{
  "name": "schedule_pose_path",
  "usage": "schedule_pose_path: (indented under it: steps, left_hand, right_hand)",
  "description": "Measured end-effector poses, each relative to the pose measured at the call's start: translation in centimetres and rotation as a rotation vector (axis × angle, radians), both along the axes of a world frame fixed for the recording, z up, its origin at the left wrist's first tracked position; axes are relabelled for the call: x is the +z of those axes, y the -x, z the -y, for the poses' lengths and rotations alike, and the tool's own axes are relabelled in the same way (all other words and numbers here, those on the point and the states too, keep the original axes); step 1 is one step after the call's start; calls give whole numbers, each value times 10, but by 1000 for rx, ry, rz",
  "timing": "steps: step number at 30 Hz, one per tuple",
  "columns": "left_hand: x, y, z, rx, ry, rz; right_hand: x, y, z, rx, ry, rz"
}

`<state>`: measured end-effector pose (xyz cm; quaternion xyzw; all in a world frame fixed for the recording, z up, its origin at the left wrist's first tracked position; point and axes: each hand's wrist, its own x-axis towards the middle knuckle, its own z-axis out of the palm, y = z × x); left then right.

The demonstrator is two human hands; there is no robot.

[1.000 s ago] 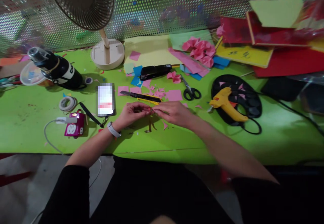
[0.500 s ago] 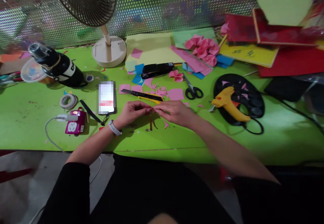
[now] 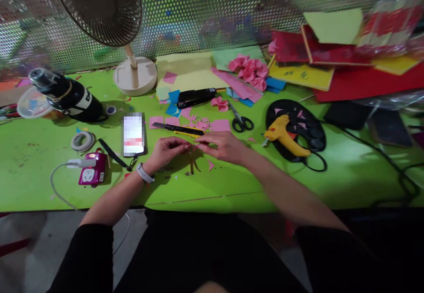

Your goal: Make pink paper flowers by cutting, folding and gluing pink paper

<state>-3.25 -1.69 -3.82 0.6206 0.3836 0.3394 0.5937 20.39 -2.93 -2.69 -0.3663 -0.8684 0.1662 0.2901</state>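
Note:
My left hand (image 3: 166, 150) and my right hand (image 3: 222, 145) meet fingertip to fingertip over the green table (image 3: 33, 152), just in front of a yellow-and-black utility knife (image 3: 180, 129). Both are pinched on a small pink paper piece (image 3: 194, 145), mostly hidden by the fingers. Pink paper scraps (image 3: 202, 123) lie right behind the hands, and one pink sliver (image 3: 210, 165) lies under my right wrist. A watch sits on my left wrist.
A phone (image 3: 133, 134), tape roll (image 3: 81, 140), pink power socket (image 3: 91, 173) and black bottle (image 3: 68, 95) lie left. A fan (image 3: 132, 70), black stapler (image 3: 195, 96), scissors (image 3: 240, 121) and pink paper flowers (image 3: 249, 69) sit behind. A yellow glue gun (image 3: 285, 136) rests on a black tray at right.
The hands stay pinched together on the pink piece with only slight finger motion. The view has shifted a little, so everything sits slightly further left.

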Motion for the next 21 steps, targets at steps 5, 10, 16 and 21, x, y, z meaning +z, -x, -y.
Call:
schedule_pose_path:
  steps: [5, 10, 16, 21]
  left_hand:
    - [-1, 1, -1, 31, 16, -10]
    - [1, 1, -1, 39, -9, -44]
    - [1, -2, 0, -36, -303, -278]
    - [1, -2, 4, -112, -594, -503]
  right_hand:
    - [29, -45, -4, -284, 5, 10]
    - [57, -109, 16, -661, 39, 143]
    - [53, -102, -23, -685, 133, 366]
    - [32, -71, -80, -616, 187, 558]
